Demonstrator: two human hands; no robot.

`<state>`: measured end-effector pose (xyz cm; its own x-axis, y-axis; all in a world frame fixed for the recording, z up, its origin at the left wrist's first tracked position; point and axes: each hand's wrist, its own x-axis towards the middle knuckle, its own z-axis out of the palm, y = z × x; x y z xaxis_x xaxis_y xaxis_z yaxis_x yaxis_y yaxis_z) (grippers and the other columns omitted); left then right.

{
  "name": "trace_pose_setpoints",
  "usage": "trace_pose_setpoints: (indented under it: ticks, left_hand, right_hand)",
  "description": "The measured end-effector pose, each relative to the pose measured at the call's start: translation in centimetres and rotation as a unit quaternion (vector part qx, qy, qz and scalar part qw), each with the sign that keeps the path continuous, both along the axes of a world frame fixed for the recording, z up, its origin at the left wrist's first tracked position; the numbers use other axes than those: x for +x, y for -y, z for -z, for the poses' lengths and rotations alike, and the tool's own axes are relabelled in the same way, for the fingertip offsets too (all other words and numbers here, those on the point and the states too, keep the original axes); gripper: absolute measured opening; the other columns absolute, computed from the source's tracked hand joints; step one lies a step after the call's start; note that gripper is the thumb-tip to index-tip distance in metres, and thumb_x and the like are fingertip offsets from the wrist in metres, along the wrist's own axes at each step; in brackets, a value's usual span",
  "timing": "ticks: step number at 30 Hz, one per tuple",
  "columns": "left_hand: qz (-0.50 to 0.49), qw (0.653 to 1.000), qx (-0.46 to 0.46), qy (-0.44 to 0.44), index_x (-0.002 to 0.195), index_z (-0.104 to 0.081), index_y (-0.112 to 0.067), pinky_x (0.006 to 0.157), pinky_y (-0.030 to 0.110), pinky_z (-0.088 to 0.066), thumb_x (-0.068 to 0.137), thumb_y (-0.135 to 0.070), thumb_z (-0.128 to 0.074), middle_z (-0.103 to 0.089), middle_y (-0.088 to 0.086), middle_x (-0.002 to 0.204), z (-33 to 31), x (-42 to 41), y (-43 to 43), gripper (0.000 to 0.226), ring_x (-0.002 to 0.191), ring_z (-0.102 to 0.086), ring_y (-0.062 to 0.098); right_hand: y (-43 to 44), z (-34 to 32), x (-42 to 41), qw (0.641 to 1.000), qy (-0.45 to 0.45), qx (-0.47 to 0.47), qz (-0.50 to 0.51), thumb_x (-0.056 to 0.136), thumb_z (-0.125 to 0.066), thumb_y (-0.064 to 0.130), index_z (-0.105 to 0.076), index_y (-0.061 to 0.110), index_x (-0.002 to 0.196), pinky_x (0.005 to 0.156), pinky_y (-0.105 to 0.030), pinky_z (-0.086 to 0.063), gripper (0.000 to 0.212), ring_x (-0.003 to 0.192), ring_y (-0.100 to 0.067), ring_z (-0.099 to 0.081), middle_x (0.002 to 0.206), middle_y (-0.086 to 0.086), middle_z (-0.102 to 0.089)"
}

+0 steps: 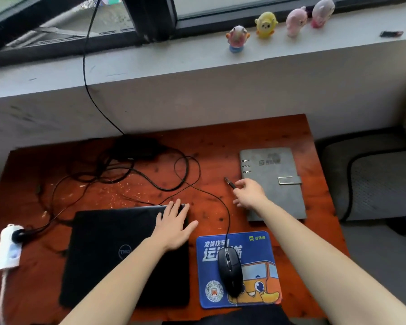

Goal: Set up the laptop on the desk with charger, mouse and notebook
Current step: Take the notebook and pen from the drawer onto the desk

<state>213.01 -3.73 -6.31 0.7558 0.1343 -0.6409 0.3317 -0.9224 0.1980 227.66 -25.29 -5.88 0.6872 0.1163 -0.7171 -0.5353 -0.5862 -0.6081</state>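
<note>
A closed black laptop [108, 249] lies on the red-brown desk [263, 134]. My left hand [175, 225] rests flat on its far right corner, fingers spread. My right hand [249, 192] pinches the mouse's USB plug [229, 182] just left of the grey ring-bound notebook [277, 184]. The black mouse [230, 270] sits on a blue printed mouse pad [260, 249], its cable running up to the plug. The black charger brick [136, 146] and its tangled cables [117, 174] lie behind the laptop.
A white power strip [8, 245] with a black plug in it lies at the desk's left edge. Several small toy figures [266, 24] stand on the window sill. A grey cushioned seat [382, 181] is at the right. A cable hangs down from the window.
</note>
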Motion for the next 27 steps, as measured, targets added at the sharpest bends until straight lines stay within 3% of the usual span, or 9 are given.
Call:
trace_pose_setpoints:
  ticks: [3,6,11,14,20,24,27]
  left_hand:
    - [0.018,1.0,-0.015,-0.017,0.158,-0.002,-0.031,0.119,0.053,0.004,0.091,-0.073,-0.029,0.016,0.0,0.164,0.6,-0.5,-0.6,0.083,0.149,0.019,0.021]
    - [0.006,0.999,-0.029,-0.029,0.157,-0.006,-0.033,0.118,0.054,0.003,0.09,-0.074,-0.029,0.012,-0.001,0.165,0.5,0.4,-0.6,0.083,0.15,0.016,0.021]
    - [0.007,0.998,-0.054,-0.035,0.156,-0.014,-0.036,0.118,0.053,-0.002,0.091,-0.074,-0.028,0.003,-0.005,0.166,0.2,0.9,-1.9,0.077,0.151,0.009,0.018]
    - [0.009,0.997,-0.062,-0.036,0.156,-0.014,-0.037,0.118,0.052,-0.002,0.091,-0.074,-0.028,0.002,-0.006,0.166,0.1,1.0,-2.2,0.076,0.151,0.009,0.018]
    - [0.039,0.998,-0.044,-0.023,0.157,-0.005,-0.034,0.118,0.053,0.001,0.092,-0.072,-0.03,0.013,-0.002,0.165,0.4,0.0,-1.8,0.08,0.15,0.016,0.02]
    - [0.073,0.997,-0.024,-0.014,0.158,0.001,-0.029,0.12,0.053,0.001,0.094,-0.068,-0.028,0.019,0.001,0.164,0.2,-1.2,-1.6,0.08,0.149,0.02,0.022]
    - [0.1,0.995,-0.003,-0.009,0.158,0.0,-0.025,0.121,0.054,-0.006,0.097,-0.062,-0.029,0.017,0.004,0.164,-0.4,-2.3,-1.8,0.077,0.15,0.017,0.025]
  right_hand:
    - [-1.2,1.1,-1.3,0.997,0.036,-0.066,-0.006,0.093,-0.055,0.015,-0.058,0.018,0.127,0.097,-0.04,-0.053,0.034,0.103,-0.028,-0.069,0.108,-0.011,-0.072]
    - [-1.6,1.4,-2.2,0.989,0.072,-0.125,-0.027,0.093,-0.056,0.019,-0.057,0.019,0.13,0.097,-0.035,-0.046,0.037,0.118,-0.031,-0.06,0.122,-0.011,-0.068]
    - [-1.8,1.9,-3.9,0.948,0.171,-0.227,-0.143,0.093,-0.058,0.019,-0.063,0.015,0.117,0.081,-0.037,-0.051,0.025,0.105,-0.036,-0.065,0.109,-0.013,-0.072]
    - [-2.0,2.2,-4.4,0.927,0.218,-0.261,-0.157,0.093,-0.06,0.021,-0.062,0.011,0.111,0.077,-0.037,-0.051,0.02,0.099,-0.038,-0.066,0.103,-0.016,-0.071]
    - [-1.9,2.3,-5.7,0.922,0.234,-0.264,-0.161,0.094,-0.064,0.036,-0.061,0.009,0.11,0.082,-0.039,-0.052,0.031,0.104,-0.037,-0.065,0.111,-0.014,-0.069]
    - [-0.9,1.0,-6.6,0.945,0.208,-0.22,-0.125,0.097,-0.057,0.041,-0.055,0.011,0.135,0.097,-0.039,-0.047,0.048,0.123,-0.032,-0.057,0.135,-0.012,-0.061]
    - [-0.5,-2.5,-6.8,0.942,0.249,-0.172,-0.145,0.098,-0.056,0.04,-0.05,0.014,0.142,0.105,-0.038,-0.042,0.051,0.13,-0.028,-0.052,0.141,-0.01,-0.055]
